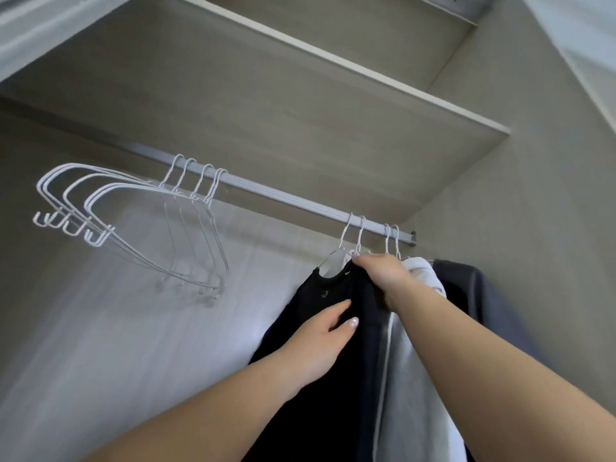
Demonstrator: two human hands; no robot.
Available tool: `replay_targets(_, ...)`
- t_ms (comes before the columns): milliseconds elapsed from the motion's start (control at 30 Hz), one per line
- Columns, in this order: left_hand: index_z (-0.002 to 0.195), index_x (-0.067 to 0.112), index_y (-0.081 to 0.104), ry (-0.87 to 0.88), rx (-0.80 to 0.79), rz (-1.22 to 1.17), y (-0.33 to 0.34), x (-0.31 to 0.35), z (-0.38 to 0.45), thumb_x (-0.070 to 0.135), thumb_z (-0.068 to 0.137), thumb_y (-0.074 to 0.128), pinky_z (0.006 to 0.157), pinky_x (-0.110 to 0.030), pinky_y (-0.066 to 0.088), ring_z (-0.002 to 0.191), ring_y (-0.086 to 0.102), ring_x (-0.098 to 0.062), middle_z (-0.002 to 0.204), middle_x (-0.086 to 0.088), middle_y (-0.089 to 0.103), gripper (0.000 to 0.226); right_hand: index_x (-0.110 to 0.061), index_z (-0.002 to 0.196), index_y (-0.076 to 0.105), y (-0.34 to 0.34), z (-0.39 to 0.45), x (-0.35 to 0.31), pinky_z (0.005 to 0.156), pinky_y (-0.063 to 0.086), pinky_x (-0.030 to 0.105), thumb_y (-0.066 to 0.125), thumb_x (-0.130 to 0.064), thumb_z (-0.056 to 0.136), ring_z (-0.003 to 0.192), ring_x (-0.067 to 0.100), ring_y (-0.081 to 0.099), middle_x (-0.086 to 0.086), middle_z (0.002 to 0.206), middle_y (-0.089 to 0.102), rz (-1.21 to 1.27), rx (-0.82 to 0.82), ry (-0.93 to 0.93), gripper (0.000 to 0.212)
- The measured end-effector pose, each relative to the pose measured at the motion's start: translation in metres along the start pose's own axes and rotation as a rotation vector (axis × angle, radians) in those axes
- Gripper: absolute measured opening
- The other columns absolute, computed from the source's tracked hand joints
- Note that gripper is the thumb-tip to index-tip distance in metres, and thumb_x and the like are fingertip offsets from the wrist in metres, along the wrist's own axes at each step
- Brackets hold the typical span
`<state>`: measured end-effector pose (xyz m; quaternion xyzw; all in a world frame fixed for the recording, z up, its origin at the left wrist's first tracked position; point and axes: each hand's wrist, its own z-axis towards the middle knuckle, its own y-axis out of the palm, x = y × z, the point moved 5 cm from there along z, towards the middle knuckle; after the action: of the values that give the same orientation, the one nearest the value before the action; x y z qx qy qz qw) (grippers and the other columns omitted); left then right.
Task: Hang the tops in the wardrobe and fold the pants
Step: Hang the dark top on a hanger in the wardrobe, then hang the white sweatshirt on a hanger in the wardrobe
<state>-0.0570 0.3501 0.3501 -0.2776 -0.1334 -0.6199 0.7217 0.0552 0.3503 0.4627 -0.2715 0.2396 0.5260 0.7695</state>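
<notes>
A black top (336, 328) hangs on the wardrobe rail (283, 198); the right hand (383, 278) grips its shoulder, the left hand (320, 341) rests flat against it.

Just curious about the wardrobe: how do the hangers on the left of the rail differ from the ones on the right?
The left hangers are bare; the right hangers carry clothes, among them a black top. The left hangers swing out at a tilt and hang untouched; at the right hangers, the right hand grips the black top's shoulder and the left hand rests on its front. Both groups are white wire, four each, on one rail.
</notes>
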Motion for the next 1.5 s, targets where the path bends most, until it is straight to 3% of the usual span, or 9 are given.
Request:
replay_targets(67, 0.143, 0.034, 0.037, -0.033, 0.027, -0.014, -0.001, 0.003, -0.005, 0.034, 0.098, 0.046, 0.108, -0.026, 0.033, 0.127, 0.043, -0.001, 0.141, 0.011, 0.047, 0.046, -0.010, 0.101, 0.066, -0.006, -0.006, -0.010, 0.080, 0.047, 0.029, 0.057, -0.024, 0.092, 0.094, 0.022, 0.062, 0.011, 0.107, 0.068, -0.088, 0.108, -0.177, 0.019)
replay_targets(167, 0.140, 0.036, 0.041, -0.082, 0.074, -0.001, -0.007, 0.009, -0.021, 0.035, 0.098, 0.046, 0.093, -0.023, 0.046, 0.108, 0.052, 0.003, 0.116, 0.023, 0.054, 0.042, -0.016, 0.123, 0.061, -0.005, -0.027, -0.020, 0.097, 0.040, 0.028, 0.056, -0.026, 0.092, 0.117, 0.020, 0.055, 0.008, 0.125, 0.060, -0.236, 0.156, -0.443, 0.033)
replay_targets(367, 0.131, 0.035, 0.047, -0.184, 0.212, 0.154, -0.024, 0.032, -0.092, 0.028, 0.099, 0.048, 0.085, -0.023, 0.049, 0.110, 0.056, -0.004, 0.114, 0.013, 0.060, 0.033, -0.021, 0.129, 0.056, 0.003, -0.092, -0.026, 0.103, 0.031, 0.029, 0.056, -0.030, 0.092, 0.126, 0.020, 0.044, 0.008, 0.133, 0.051, -0.418, 0.007, -0.760, 0.038)
replay_targets(633, 0.127, 0.025, 0.052, -0.436, 0.618, 0.419, -0.042, 0.100, -0.280, 0.025, 0.097, 0.052, 0.085, -0.030, 0.048, 0.102, 0.059, -0.008, 0.110, 0.003, 0.061, 0.030, -0.021, 0.133, 0.052, 0.048, -0.253, -0.023, 0.099, 0.026, 0.020, 0.059, -0.041, 0.089, 0.127, 0.018, 0.044, 0.005, 0.135, 0.050, -0.146, -0.552, -0.910, 0.049)
replay_targets(900, 0.124, 0.029, 0.053, -0.706, 1.033, 0.667, -0.034, 0.243, -0.503, 0.026, 0.095, 0.056, 0.095, -0.033, 0.047, 0.107, 0.059, -0.012, 0.117, 0.001, 0.061, 0.029, -0.024, 0.133, 0.050, 0.058, -0.468, -0.057, 0.098, 0.029, 0.022, 0.060, -0.042, 0.087, 0.128, 0.016, 0.043, 0.001, 0.137, 0.048, 0.232, -1.010, -0.952, 0.050)
replay_targets(1033, 0.121, 0.029, 0.055, -0.843, 1.212, 0.853, -0.016, 0.319, -0.616, 0.026, 0.094, 0.059, 0.085, -0.034, 0.049, 0.100, 0.060, -0.014, 0.114, -0.002, 0.065, 0.028, -0.024, 0.137, 0.045, 0.053, -0.591, -0.063, 0.101, 0.027, 0.021, 0.060, -0.040, 0.089, 0.131, 0.014, 0.039, 0.000, 0.141, 0.044, 0.358, -1.280, -0.961, 0.052)
replay_targets(1167, 0.109, 0.039, 0.054, -0.988, 1.357, 0.994, 0.029, 0.383, -0.723, 0.027, 0.092, 0.060, 0.073, -0.027, 0.047, 0.089, 0.059, -0.012, 0.102, 0.004, 0.065, 0.021, -0.027, 0.137, 0.045, 0.027, -0.702, -0.089, 0.093, 0.027, 0.019, 0.059, -0.042, 0.089, 0.129, 0.013, 0.042, -0.003, 0.140, 0.045, 0.549, -1.443, -0.917, 0.051)
replay_targets(1300, 0.125, 0.028, 0.056, -1.172, 1.543, 1.067, 0.107, 0.450, -0.823, 0.027, 0.092, 0.060, 0.081, -0.028, 0.049, 0.088, 0.061, -0.013, 0.098, 0.011, 0.064, 0.033, -0.023, 0.137, 0.047, -0.029, -0.823, -0.126, 0.097, 0.031, 0.021, 0.062, -0.036, 0.089, 0.129, 0.012, 0.044, -0.003, 0.139, 0.048, 0.729, -1.637, -0.954, 0.051)
replay_targets(1500, 0.131, 0.020, 0.052, -1.232, 1.854, 1.074, 0.237, 0.551, -0.925, 0.021, 0.094, 0.058, 0.077, -0.022, 0.045, 0.087, 0.055, -0.009, 0.105, 0.002, 0.062, 0.038, -0.021, 0.135, 0.048, -0.138, -0.964, -0.178, 0.097, 0.033, 0.022, 0.062, -0.035, 0.090, 0.128, 0.014, 0.044, 0.000, 0.136, 0.051, 0.888, -1.870, -1.102, 0.050)
